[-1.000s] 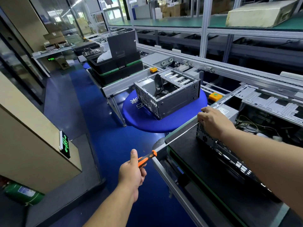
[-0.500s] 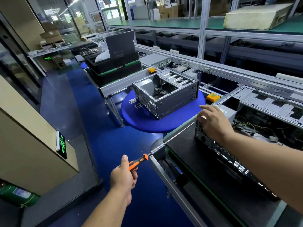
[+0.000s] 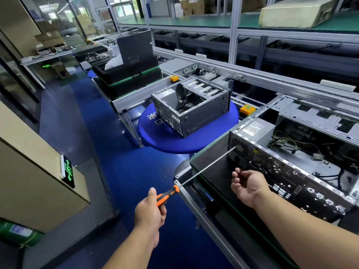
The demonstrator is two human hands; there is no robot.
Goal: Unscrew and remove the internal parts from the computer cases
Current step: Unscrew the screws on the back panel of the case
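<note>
Left hand (image 3: pixel 149 210) grips the orange-and-black long-shafted screwdriver (image 3: pixel 196 175), tip at the open grey metal computer case (image 3: pixel 291 166); right hand (image 3: pixel 247 184) loosely curled, seemingly empty. Case still holds its power supply and wiring.

The right hand (image 3: pixel 249 186) is pulling back from the top corner of the computer case (image 3: pixel 287 164), now curled palm-up just beside its rear panel. The screwdriver (image 3: pixel 196 175), gripped by the left hand (image 3: pixel 149 209), is now reaching the rear fan grille uncovered.

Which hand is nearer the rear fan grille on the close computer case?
Right. The right hand hangs just below the fan grille; the left hand sits farther back, gripping the screwdriver handle.
</note>
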